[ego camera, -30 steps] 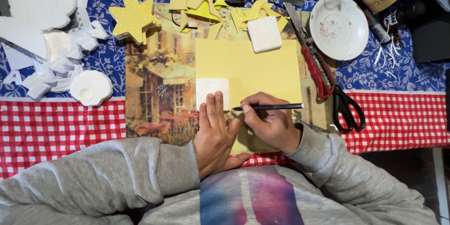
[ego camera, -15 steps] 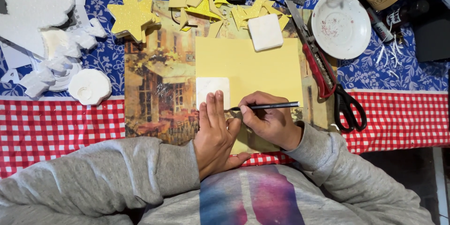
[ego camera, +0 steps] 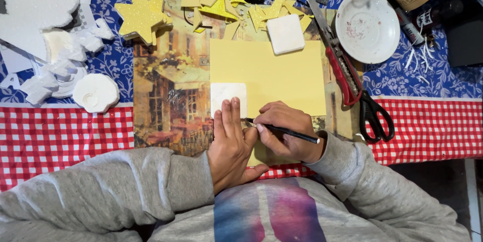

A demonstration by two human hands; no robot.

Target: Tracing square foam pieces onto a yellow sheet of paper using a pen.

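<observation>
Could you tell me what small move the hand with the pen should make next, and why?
Probably draw the pen on along the white square's edge: its tip sits by the square's lower right corner, while the left hand pins the square flat on the yellow sheet.

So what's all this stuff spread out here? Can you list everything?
yellow sheet: one, yellow, centre, on the picture board
picture board: one, painted street scene, under the sheet
white squares: two, white, one at the sheet's top edge, one under the left fingers
glitter stars: several, yellow, top centre and left
scissors: one, black handles, right of the board
cutter: one, red, beside the scissors
plate: one, white, top right
foam scraps: many, white, left
tablecloth: blue floral and red check
pen: one, black, in the right hand
left hand: pressing the white square
right hand: holding the pen
</observation>
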